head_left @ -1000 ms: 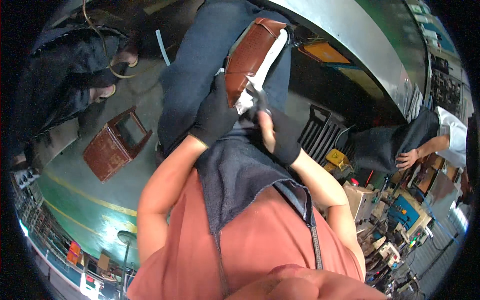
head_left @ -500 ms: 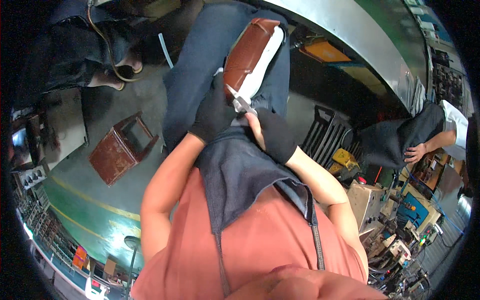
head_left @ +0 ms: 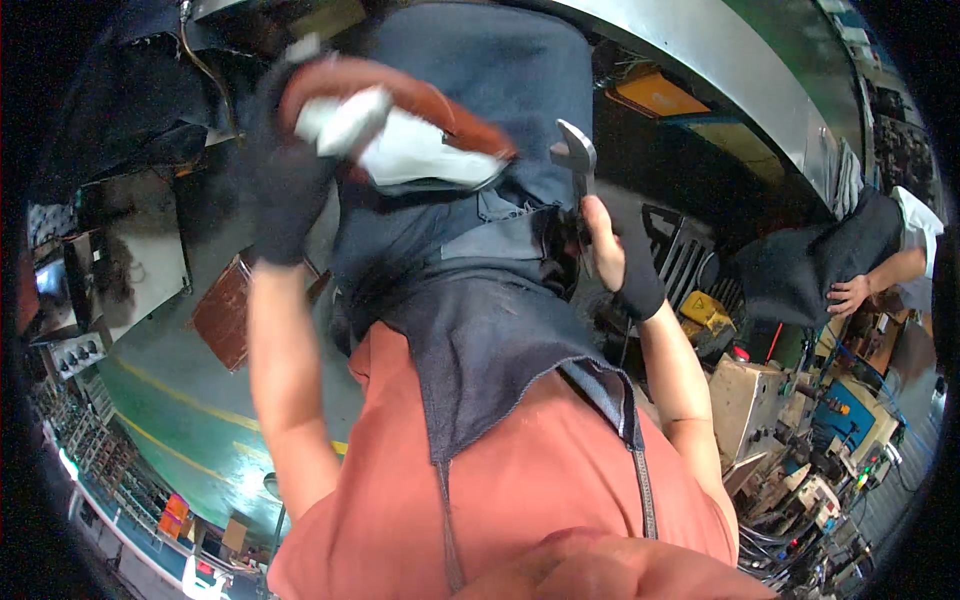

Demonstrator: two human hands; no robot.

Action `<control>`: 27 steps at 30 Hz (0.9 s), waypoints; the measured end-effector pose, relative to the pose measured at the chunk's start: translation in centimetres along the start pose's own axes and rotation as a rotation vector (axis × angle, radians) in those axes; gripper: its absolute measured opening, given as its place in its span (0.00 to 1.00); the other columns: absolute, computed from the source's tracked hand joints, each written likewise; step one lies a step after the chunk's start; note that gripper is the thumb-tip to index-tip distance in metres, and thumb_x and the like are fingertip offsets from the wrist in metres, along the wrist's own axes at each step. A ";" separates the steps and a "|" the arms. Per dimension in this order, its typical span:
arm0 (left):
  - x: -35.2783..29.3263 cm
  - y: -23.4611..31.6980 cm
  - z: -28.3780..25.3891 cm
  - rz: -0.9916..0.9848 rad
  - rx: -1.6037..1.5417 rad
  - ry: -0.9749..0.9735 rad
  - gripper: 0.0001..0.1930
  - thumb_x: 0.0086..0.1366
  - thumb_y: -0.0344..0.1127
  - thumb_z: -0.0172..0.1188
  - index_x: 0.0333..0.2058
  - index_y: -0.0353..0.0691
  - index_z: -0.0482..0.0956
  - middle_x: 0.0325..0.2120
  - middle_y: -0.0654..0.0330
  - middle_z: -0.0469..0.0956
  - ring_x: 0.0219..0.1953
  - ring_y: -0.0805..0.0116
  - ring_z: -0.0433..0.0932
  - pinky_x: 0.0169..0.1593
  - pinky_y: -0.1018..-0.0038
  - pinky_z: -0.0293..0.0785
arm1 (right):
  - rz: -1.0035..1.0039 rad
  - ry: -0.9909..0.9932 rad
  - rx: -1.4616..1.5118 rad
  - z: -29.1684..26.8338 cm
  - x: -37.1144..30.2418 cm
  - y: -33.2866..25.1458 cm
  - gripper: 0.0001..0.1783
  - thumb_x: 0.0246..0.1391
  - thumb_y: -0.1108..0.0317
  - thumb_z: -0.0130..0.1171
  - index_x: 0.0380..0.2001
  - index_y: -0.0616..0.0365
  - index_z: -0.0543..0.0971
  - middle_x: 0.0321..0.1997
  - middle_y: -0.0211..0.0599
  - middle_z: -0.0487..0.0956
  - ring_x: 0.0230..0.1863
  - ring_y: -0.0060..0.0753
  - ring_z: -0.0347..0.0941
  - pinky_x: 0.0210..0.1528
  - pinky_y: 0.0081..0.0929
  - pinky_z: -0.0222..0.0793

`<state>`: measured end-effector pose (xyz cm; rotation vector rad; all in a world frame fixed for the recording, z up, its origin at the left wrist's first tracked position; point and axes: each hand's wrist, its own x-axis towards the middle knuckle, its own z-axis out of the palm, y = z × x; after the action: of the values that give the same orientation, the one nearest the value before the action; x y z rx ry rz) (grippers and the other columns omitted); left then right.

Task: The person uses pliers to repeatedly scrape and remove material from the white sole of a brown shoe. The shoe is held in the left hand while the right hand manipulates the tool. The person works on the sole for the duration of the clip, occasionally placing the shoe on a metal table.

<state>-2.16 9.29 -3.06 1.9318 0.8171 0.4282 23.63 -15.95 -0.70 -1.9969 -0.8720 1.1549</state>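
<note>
A brown leather shoe upper [head_left: 440, 104] on a white shoe last [head_left: 410, 158] is tilted above my lap, blurred by motion. My left hand [head_left: 288, 185], in a black fingerless glove, grips it at its left end; the fingers are smeared. In my right hand [head_left: 618, 258], also gloved, is a pair of metal pincers [head_left: 580, 155], held upright with the curved head up and apart from the shoe. The thumb lies along the handle, and the other fingers are mostly hidden.
A dark apron [head_left: 480, 50] covers my lap. Beyond it runs a metal bench edge [head_left: 740, 75]. On the floor at left stands a brown stool [head_left: 222, 318]. Machinery [head_left: 745, 405] is close on the right, with another person's hand [head_left: 848, 295] past it.
My left hand has swung the shoe up to the left and turned it from nearly upright to crosswise, white side facing me. My right hand has drawn the pincers away to the right.
</note>
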 end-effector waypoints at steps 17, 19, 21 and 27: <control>-0.9 2.6 14.2 0.229 0.234 0.193 0.51 0.49 0.46 0.70 0.61 0.28 0.46 0.60 0.44 0.55 0.63 0.55 0.55 0.63 0.65 0.52 | -0.488 -0.342 -0.997 -1.5 5.9 -8.3 0.22 0.57 0.52 0.47 0.26 0.60 0.78 0.24 0.51 0.77 0.25 0.52 0.75 0.29 0.41 0.71; -0.1 3.0 13.5 0.196 0.055 0.154 0.47 0.48 0.41 0.69 0.60 0.28 0.51 0.54 0.39 0.62 0.57 0.52 0.64 0.58 0.64 0.61 | -0.528 -0.273 -1.094 -0.9 6.4 -7.7 0.22 0.57 0.51 0.47 0.27 0.60 0.78 0.23 0.49 0.77 0.23 0.49 0.75 0.29 0.38 0.72; 1.6 2.3 13.9 -0.059 -0.808 0.007 0.34 0.58 0.38 0.61 0.59 0.34 0.55 0.52 0.46 0.67 0.52 0.50 0.70 0.58 0.65 0.61 | -0.685 -0.240 -1.042 -1.5 8.9 -5.2 0.24 0.58 0.50 0.47 0.26 0.62 0.77 0.21 0.49 0.76 0.19 0.46 0.74 0.27 0.32 0.72; 4.0 -1.0 17.0 0.097 -0.126 0.452 0.32 0.52 0.29 0.59 0.57 0.35 0.59 0.54 0.44 0.64 0.57 0.49 0.65 0.58 0.66 0.60 | -0.292 -0.757 -0.679 -4.8 11.8 -4.5 0.29 0.59 0.46 0.43 0.27 0.65 0.76 0.21 0.53 0.75 0.21 0.48 0.73 0.27 0.35 0.69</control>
<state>10.56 1.47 -12.26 1.7851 0.9565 0.9770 31.54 -5.01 -0.54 -1.7850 -2.0919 1.6009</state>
